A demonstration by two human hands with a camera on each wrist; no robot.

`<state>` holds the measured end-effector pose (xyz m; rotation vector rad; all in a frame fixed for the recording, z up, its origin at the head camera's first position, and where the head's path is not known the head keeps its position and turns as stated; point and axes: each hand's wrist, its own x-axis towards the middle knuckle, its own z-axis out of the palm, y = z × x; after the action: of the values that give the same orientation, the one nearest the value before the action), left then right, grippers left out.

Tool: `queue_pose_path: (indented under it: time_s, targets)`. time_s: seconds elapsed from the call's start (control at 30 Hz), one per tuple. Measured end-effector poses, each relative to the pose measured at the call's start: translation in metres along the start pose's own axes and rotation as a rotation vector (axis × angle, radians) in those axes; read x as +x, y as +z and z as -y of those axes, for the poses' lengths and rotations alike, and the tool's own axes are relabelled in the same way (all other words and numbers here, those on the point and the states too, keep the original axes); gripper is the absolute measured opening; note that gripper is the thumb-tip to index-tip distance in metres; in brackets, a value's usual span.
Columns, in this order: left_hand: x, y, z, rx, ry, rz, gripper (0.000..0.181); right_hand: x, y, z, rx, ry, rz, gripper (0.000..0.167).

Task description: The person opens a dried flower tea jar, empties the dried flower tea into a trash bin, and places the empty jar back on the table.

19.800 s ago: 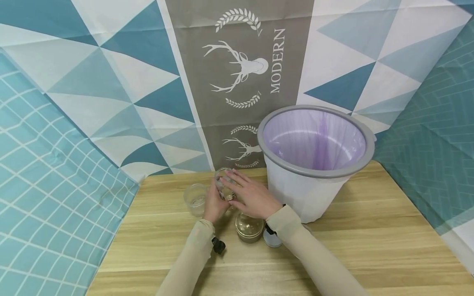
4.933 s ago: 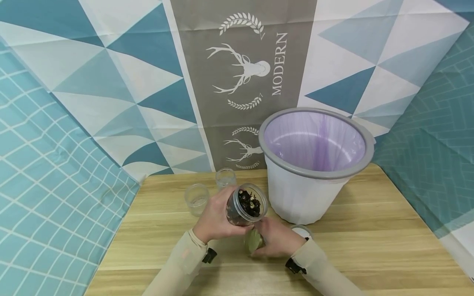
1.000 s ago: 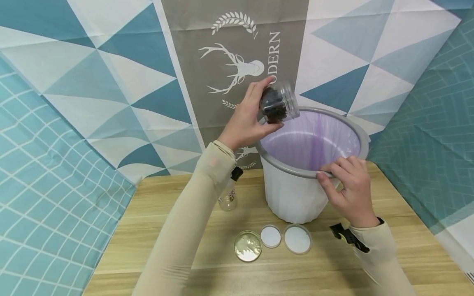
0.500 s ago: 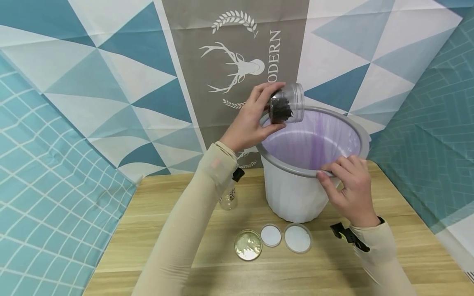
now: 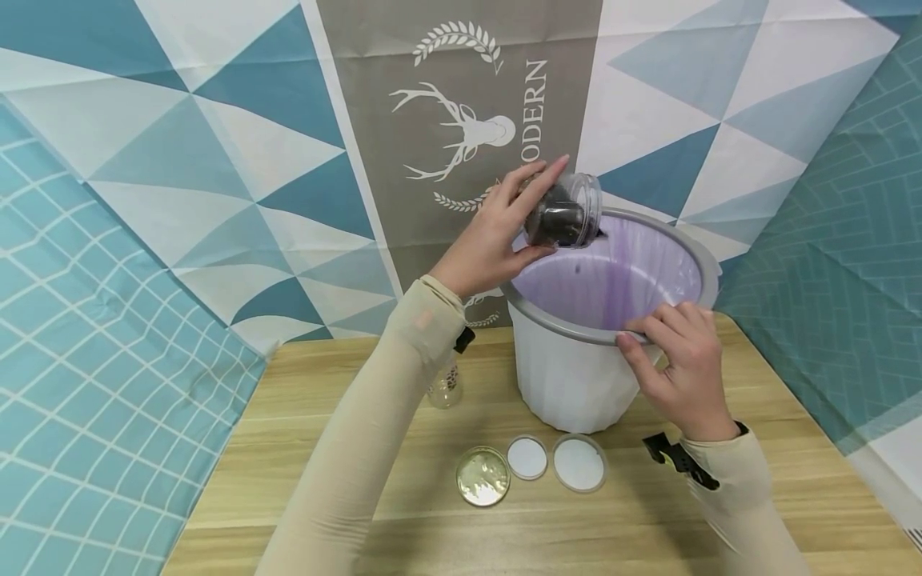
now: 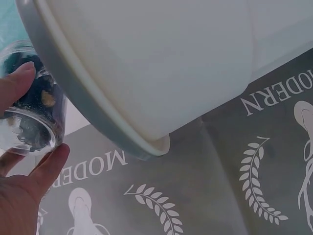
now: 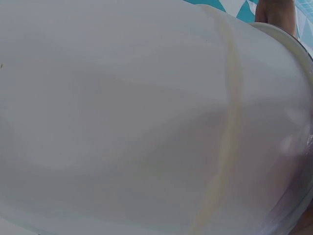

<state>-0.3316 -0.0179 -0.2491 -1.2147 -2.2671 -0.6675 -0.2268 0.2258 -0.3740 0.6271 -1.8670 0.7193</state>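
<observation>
My left hand (image 5: pixel 490 240) grips a clear plastic jar (image 5: pixel 582 200), tilted on its side over the bin with its mouth to the right. Dark dried bits (image 5: pixel 562 222), like loose tea, lie in the jar; some poke from its mouth and a speck hangs in the air below. In the left wrist view thumb and fingers (image 6: pixel 49 171) hold the jar (image 6: pixel 34 117), which shows some pale pieces. My right hand (image 5: pixel 680 368) grips the grey rim of the white bin (image 5: pixel 569 384), which has a purple liner (image 5: pixel 612 272).
On the wooden table (image 5: pixel 302 448) lie a gold lid (image 5: pixel 483 478) and two white-faced round lids (image 5: pixel 527 458). A patterned clear glass vessel (image 5: pixel 444 392) stands partly hidden behind the left forearm. Patterned cloth (image 5: pixel 360 240) hangs at the back.
Earlier the jar was held low over the table; now it is above the bin. Within the last second it tipped further and moved slightly right, and bits came to its mouth. Right hand stays put.
</observation>
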Motion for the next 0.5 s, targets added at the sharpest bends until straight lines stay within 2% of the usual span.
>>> queue_pose_path:
  time_s: [0.5]
  targets:
    - [-0.0016, 0.0017, -0.0004, -0.025, -0.004, -0.012, 0.094, -0.0003, 0.0009, -0.0002, 0.003, 0.002, -0.008, 0.053]
